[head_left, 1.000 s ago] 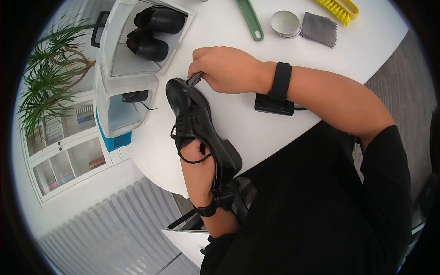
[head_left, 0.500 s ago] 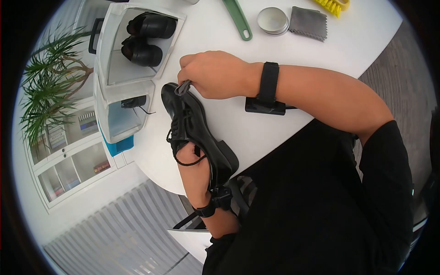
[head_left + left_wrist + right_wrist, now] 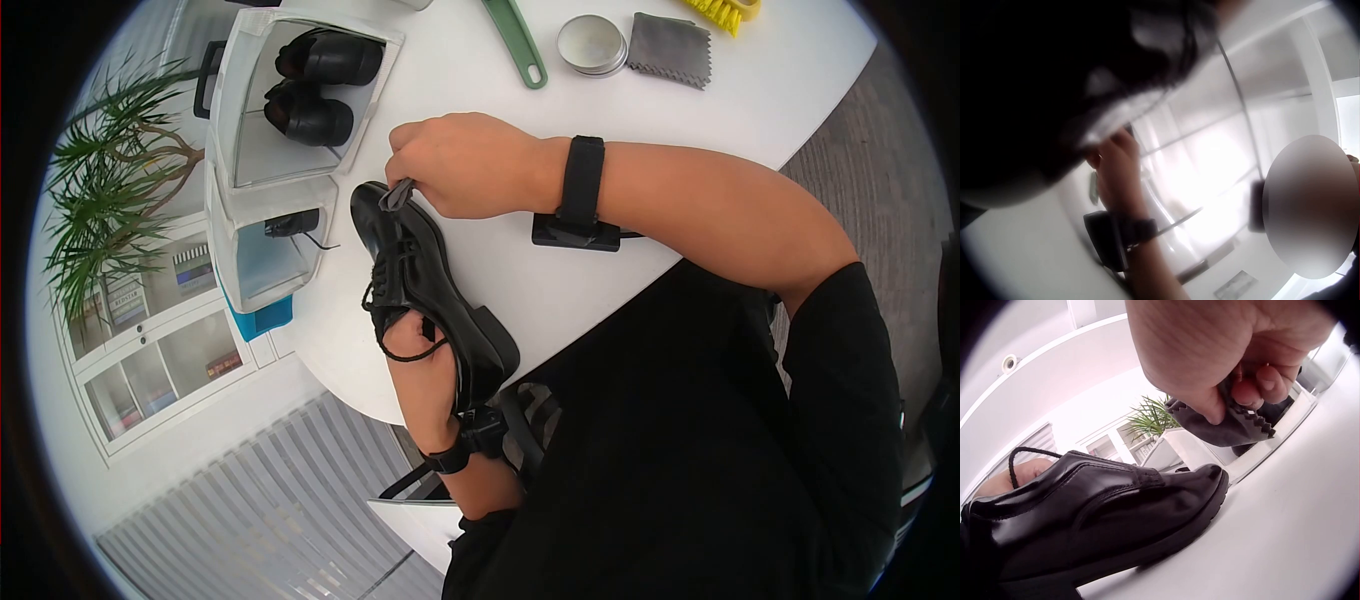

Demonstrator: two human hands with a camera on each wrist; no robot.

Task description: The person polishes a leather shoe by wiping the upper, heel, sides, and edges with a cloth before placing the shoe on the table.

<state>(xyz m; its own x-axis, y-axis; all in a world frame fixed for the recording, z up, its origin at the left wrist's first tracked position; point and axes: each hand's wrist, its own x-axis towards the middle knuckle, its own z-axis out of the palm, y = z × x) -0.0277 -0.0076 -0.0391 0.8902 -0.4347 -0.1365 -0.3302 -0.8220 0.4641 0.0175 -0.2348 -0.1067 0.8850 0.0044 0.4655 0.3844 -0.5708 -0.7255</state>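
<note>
A black lace-up shoe [image 3: 425, 275] slants across the near left part of the white table, its toe pointing away. The left hand [image 3: 412, 332] is inside the shoe's opening and holds it up from within; its fingers are hidden. A grey cloth [image 3: 397, 195] is pinched between thumb and fingers of the right hand [image 3: 465, 165], close to the toe. In the right wrist view the cloth [image 3: 1225, 428] with zigzag edges hangs just above the toe of the shoe [image 3: 1116, 519], and a gap shows between them. The left wrist view is mostly dark and blurred.
Two clear boxes with white frames [image 3: 340, 165] stand left of the shoe, black shoes [image 3: 330, 57] in the upper one. Farther back lie a green handle [image 3: 517, 42], a round tin [image 3: 591, 45], a folded grey cloth [image 3: 670, 50] and a yellow brush [image 3: 725, 14].
Compared with a second ago, the cloth in the right hand has moved from the toe's right edge toward its top and the laces. The head view has shifted slightly. The left hand remains inside the shoe.
</note>
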